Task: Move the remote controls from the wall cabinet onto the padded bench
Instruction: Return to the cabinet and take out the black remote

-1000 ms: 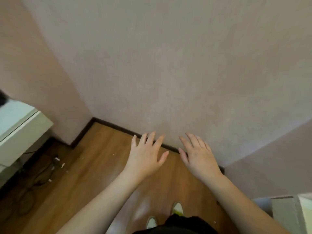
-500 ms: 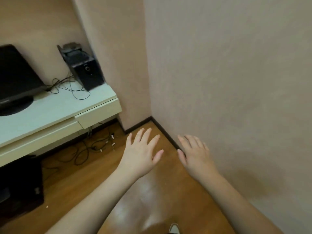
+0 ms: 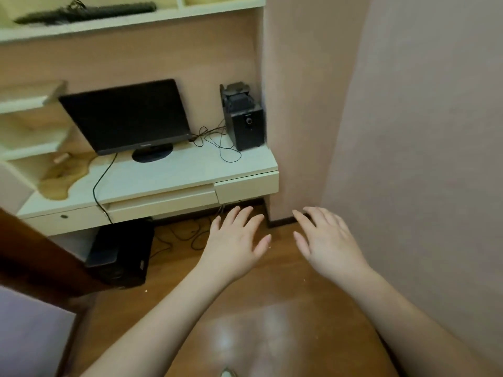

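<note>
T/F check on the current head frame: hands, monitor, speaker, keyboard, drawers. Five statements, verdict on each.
1. Both hands are empty, fingers spread. True: the left hand and right hand hold nothing, out over the wooden floor.
2. The monitor is switched on. False: the monitor has a dark screen.
3. The speaker stands at the right end of the desk. True: the speaker stands by the wall, on the desk.
4. The keyboard lies on the desk in front of the monitor. False: the keyboard lies on the upper shelf.
5. A remote control is in the left hand. False: no remote is identifiable in view.
</note>
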